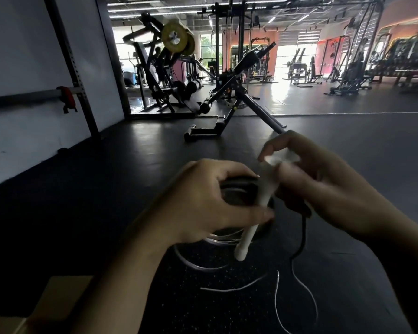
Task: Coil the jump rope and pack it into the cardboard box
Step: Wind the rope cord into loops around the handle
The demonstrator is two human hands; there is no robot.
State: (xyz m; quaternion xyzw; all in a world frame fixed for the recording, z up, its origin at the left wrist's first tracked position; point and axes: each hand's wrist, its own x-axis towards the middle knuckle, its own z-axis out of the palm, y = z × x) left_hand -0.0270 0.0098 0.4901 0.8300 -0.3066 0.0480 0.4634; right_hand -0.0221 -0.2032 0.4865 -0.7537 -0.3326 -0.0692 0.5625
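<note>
Head view. Nearest the lens, at lower left, lies a corner of the cardboard box (51, 307), its flap pale against the dark speckled floor (227, 309); how far open it is cannot be told. Above it the left hand (210, 201) is closed around a stack of rope loops, thumb pressed across the front of the bundle. The right hand (323, 189) is curled, fingers bent in on a blurred white piece at the top of the bundle and on a dark part below; which it grips firmly cannot be told.

The jump rope (297, 280) is part coiled. Several turns sit in the left hand, one clear loop sags beneath it, and a loose tail snakes over the floor at lower right. A white handle (249, 227) crosses the coil, its long axis near vertical and tilted slightly, lower end pointing down and a little left toward the floor.

Judged step: gathering the last turns. To do it well, keep the thumb clamped on the stack, feed the tail in loops of matching size, and lay the handle along the coil rather than across it, so that the bundle goes flat into the box.

Gym machines (169, 68) stand well behind.
</note>
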